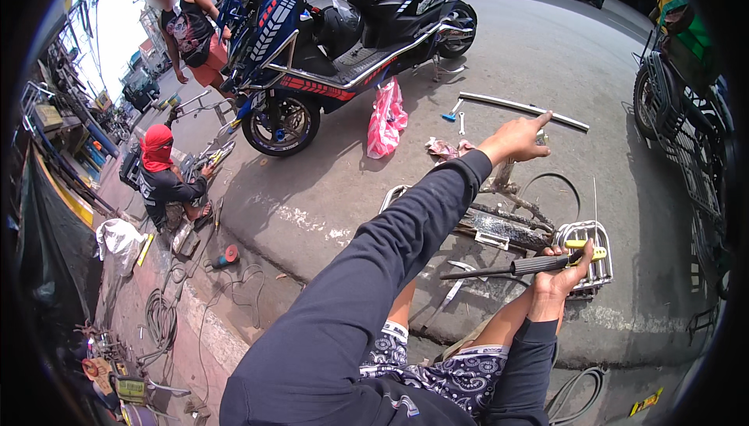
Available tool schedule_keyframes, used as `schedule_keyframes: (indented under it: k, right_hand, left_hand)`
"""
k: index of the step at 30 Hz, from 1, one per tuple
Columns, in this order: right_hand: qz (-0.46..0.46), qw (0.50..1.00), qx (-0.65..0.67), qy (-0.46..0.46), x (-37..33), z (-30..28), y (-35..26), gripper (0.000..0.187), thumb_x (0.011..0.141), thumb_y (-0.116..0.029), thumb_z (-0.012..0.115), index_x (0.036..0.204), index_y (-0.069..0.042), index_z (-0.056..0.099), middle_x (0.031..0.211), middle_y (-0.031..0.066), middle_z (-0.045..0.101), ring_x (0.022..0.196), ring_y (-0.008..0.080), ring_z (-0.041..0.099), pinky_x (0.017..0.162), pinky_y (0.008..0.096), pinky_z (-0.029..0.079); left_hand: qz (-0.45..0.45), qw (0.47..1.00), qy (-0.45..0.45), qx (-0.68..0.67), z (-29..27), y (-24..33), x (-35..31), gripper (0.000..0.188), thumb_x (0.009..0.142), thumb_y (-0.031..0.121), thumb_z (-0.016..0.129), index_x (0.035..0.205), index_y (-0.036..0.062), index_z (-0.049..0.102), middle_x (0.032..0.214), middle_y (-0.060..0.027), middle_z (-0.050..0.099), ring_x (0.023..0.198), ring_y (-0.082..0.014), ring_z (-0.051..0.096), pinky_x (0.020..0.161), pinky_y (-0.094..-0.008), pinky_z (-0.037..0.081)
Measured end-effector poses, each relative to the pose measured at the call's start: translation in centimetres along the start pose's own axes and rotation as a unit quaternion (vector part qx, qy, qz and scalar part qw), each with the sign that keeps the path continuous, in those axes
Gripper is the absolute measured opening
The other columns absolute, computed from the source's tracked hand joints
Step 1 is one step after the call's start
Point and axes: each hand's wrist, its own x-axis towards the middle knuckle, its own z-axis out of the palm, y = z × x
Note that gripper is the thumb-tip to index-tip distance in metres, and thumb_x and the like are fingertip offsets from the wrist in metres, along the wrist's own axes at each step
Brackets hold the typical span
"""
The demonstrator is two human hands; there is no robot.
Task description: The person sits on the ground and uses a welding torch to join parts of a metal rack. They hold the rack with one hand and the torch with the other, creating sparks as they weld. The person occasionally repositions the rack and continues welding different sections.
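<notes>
My left hand point(515, 141) stretches out over the metal parts with its index finger extended and nothing in it. In my right hand point(560, 276) is a welding electrode holder point(538, 264) with a black ribbed handle and yellow jaws. A thin rod point(595, 192) rises above the jaws; whether they grip it I cannot tell. Behind my right hand stands a bent white tubular frame point(605, 270). Beside it, a dark, rough metal assembly point(511, 231) lies in front of my knees, partly covered by my left sleeve. A pointed metal tool point(446, 299) lies by my legs.
Beyond my left hand are a long metal bar point(530, 108), a blue-headed tool point(450, 116), a wrench point(461, 123) and a pink plastic bag point(386, 126). A scooter point(335, 75) stands behind. Leftward, a red-hooded person point(168, 176) sits near an angle grinder point(226, 258) and coiled cables point(161, 321).
</notes>
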Motion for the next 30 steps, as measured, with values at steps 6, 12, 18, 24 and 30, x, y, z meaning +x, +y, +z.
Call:
schedule_keyframes:
  k: [6,12,18,24,30]
  right_hand:
    - [0.022,0.999,-0.007,-0.026,0.5,-0.8,0.0,0.041,0.095,-0.045,0.080,0.104,-0.010,0.061,0.081,0.0047,0.060,0.065,0.0156,0.059,0.058,0.0303,0.050]
    - [-0.025,0.993,-0.076,-0.085,2.0,-0.2,0.1,0.039,0.100,-0.042,0.077,0.107,-0.009,0.057,0.081,0.0044,0.059,0.068,0.0127,0.058,0.059,0.0277,0.050]
    - [-0.046,0.991,-0.097,-0.080,2.3,0.5,2.4,0.030,0.099,-0.032,0.077,0.104,-0.012,0.055,0.078,0.0011,0.058,0.066,0.0119,0.059,0.059,0.0268,0.051]
    - [0.006,0.994,-0.103,0.038,2.5,0.8,4.6,0.031,0.091,-0.037,0.084,0.098,-0.016,0.062,0.079,0.0010,0.062,0.065,0.0149,0.062,0.059,0.0294,0.052]
    - [0.019,0.996,-0.093,0.003,2.8,0.3,4.9,0.034,0.089,-0.040,0.084,0.100,-0.017,0.062,0.080,0.0009,0.062,0.064,0.0126,0.060,0.061,0.0272,0.053]
  left_hand:
    - [-0.017,0.981,-0.194,-0.017,1.2,-3.9,-15.4,0.092,0.085,0.044,0.079,0.165,0.0220,0.040,0.109,-0.0279,0.075,0.104,-0.0452,0.073,0.092,-0.0568,0.057]
    - [0.001,0.989,-0.147,0.016,0.9,-6.5,-17.0,0.076,0.087,0.038,0.079,0.155,0.0178,0.053,0.106,-0.0236,0.076,0.100,-0.0419,0.075,0.087,-0.0539,0.059]
    - [0.034,0.991,-0.129,0.017,1.5,-6.9,-16.3,0.074,0.083,0.037,0.081,0.151,0.0180,0.058,0.104,-0.0205,0.077,0.099,-0.0406,0.075,0.086,-0.0531,0.059]
    - [0.081,0.990,-0.114,-0.032,2.5,-4.5,-16.4,0.074,0.082,0.037,0.083,0.150,0.0197,0.059,0.103,-0.0201,0.077,0.101,-0.0408,0.075,0.090,-0.0534,0.058]
    - [0.080,0.982,-0.158,-0.060,0.7,-5.4,-17.4,0.069,0.083,0.038,0.082,0.146,0.0204,0.063,0.107,-0.0203,0.077,0.105,-0.0410,0.074,0.095,-0.0525,0.056]
